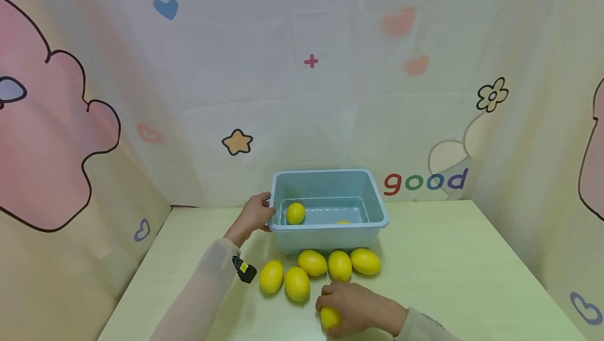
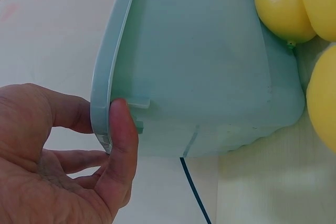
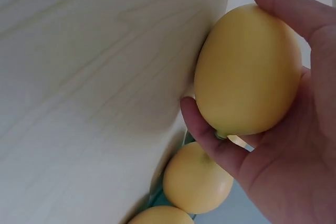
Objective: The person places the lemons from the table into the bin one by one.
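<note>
My left hand (image 1: 255, 215) pinches the left rim of a light blue plastic basin (image 1: 325, 237) at the back of the table. Inside the basin sits one lemon (image 1: 295, 213), and a second yellow piece barely shows above the front rim. Nearer the front edge, the fingers of my right hand (image 1: 356, 307) curl round a lemon (image 3: 249, 72) that is at the tabletop. The left wrist view shows fingers and thumb on both sides of the rim (image 2: 101, 85).
Several lemons (image 1: 297, 284) lie on the pale wooden table (image 1: 453, 267) between the basin and my right hand. A printed curtain (image 1: 311, 110) hangs close behind the basin and along both sides. A small black device (image 1: 244, 269) is on my left wrist.
</note>
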### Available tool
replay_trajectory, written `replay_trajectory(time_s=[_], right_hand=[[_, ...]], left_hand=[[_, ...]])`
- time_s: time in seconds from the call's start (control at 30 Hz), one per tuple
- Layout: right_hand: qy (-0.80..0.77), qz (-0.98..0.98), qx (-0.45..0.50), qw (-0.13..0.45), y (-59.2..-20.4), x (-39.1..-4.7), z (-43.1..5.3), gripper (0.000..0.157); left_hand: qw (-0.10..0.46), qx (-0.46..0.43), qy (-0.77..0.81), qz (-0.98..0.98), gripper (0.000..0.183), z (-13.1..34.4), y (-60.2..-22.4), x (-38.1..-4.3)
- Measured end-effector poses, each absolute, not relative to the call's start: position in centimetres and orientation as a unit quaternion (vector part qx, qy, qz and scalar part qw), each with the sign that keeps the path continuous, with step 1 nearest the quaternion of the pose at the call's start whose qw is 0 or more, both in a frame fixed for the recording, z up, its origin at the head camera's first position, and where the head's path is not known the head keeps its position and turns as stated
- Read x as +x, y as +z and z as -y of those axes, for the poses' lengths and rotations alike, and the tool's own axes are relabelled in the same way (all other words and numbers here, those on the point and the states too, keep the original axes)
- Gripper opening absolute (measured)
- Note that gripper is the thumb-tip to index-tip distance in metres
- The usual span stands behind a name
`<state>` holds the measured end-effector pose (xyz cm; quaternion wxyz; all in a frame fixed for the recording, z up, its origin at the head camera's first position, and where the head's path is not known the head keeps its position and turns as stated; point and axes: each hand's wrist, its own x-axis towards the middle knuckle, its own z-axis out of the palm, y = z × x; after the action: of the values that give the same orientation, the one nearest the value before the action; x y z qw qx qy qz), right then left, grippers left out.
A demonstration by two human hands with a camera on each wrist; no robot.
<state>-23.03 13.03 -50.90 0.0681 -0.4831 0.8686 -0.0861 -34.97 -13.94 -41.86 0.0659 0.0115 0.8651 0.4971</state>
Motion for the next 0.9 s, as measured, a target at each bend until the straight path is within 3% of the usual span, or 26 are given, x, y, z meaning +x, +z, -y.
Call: replay_trajectory(time_s=[0.37,0.9], right_hand=[[-0.091,-0.867,-0.487,0.062,-51.5,-23.0,-12.8,0.021],[-0.099,-0.860,-0.501,0.004,-49.3,-23.3,-13.2,0.024]], left_hand=[[0.070,0.017,0.503,-0.861,0.043,14.0,-41.9,-34.9],[0.067,0.021,0.508,-0.858,0.044,14.2,-41.9,-35.0]])
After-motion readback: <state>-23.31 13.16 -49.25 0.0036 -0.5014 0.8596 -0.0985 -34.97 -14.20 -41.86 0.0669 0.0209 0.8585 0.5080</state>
